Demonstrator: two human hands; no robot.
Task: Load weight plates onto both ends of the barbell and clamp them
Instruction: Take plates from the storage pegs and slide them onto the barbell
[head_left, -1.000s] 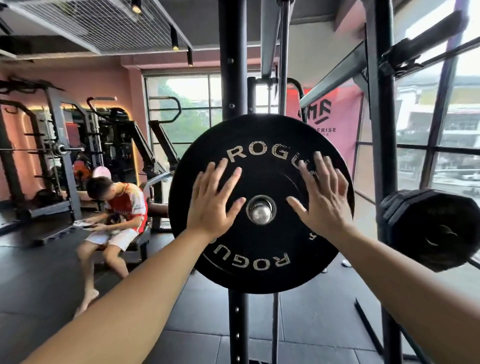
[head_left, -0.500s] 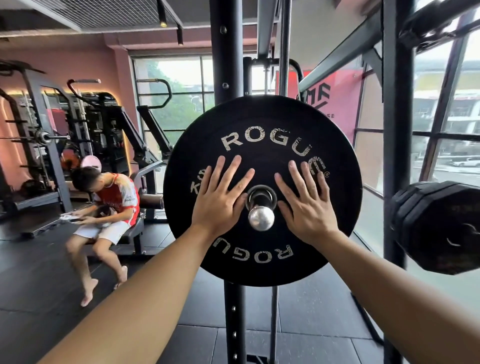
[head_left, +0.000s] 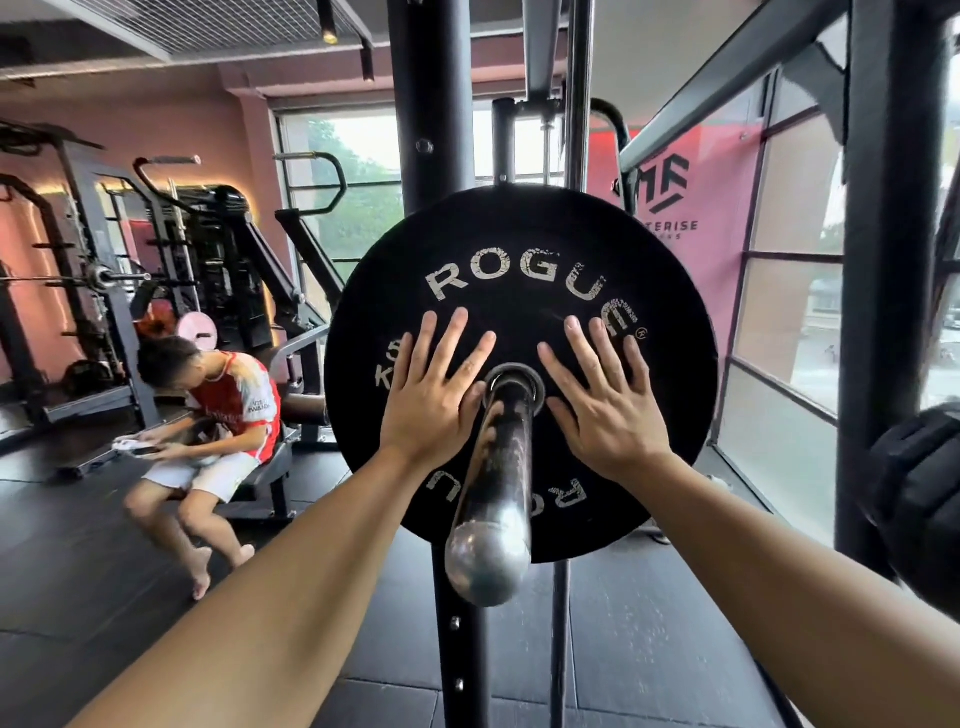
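Matt black plate (head_left: 519, 249), glossy metal bar (head_left: 496, 499)

Head view — forward, slightly down, close behind the barbell sleeve (head_left: 493, 478).

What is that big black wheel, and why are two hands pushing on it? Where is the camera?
The camera sits on a person's head in a gym, so you see their own arms reaching out. The black wheel is a weight plate marked ROGUE. It has a hole in the middle, and the shiny barbell pokes through it towards you. The left hand and right hand lie flat and open on the plate, one each side of the bar. They grip nothing. No clamp is on the bar yet. Another person sits on a bench behind.
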